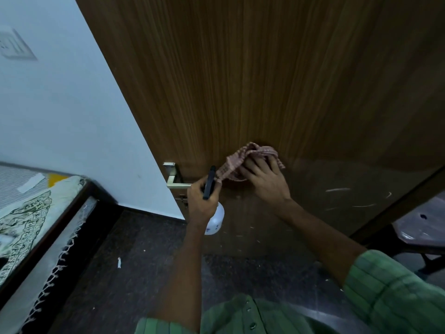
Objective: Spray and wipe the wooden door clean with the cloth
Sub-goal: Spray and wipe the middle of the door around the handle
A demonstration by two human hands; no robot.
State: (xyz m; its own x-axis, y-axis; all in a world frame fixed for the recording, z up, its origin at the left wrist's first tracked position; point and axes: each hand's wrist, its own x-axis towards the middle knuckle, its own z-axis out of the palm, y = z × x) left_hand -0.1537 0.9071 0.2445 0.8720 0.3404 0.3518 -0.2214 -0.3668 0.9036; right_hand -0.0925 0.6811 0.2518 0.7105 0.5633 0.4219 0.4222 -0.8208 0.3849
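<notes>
At the bottom of the frame, a green striped shirt [277, 314] with buttons fills the lower centre and right, both sleeves rolled above the forearms. Dark speckled floor [125, 249] runs beneath, with a small white scrap [119, 262] lying on it at lower left of centre. At the left edge stands a bed [36, 225] with a patterned, fringed cover.

Left hand [202, 201], centre frame, is wrapped around the neck of a white spray bottle [216, 221]; its black trigger head points up toward the door. Right hand [265, 177], just right of it, has fingers spread and presses a pink checked cloth [248, 155] flat against the door [265, 80]. The cloth's loose end trails left to the bottle's head.

A metal handle [173, 177] sits on the door's left edge, just left of the left hand. Pale scratches mark the door's lower right. A white wall [60, 116] occupies upper left, with a switch plate [14, 44].
</notes>
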